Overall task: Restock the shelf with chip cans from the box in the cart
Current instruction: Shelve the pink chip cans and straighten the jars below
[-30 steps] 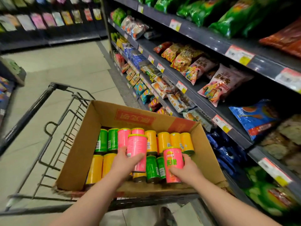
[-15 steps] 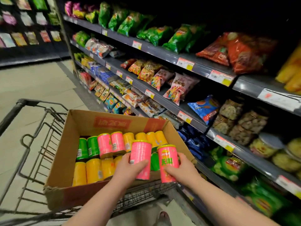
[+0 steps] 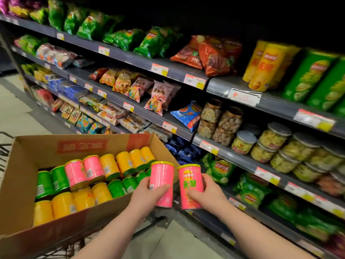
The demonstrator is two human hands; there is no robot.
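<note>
left grip: curled round a pink yellow-lidded chip can, upright, frame's lower middle
right grip: holding a second pink chip can, just beside it
brown cardboard box: lower left, more cans inside

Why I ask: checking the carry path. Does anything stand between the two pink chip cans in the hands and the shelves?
Nothing visible does. The left hand holds one pink cylindrical chip can, the right hand a second pink can, both out of the brown cardboard box, with open air towards the dark metal shelves.
</note>
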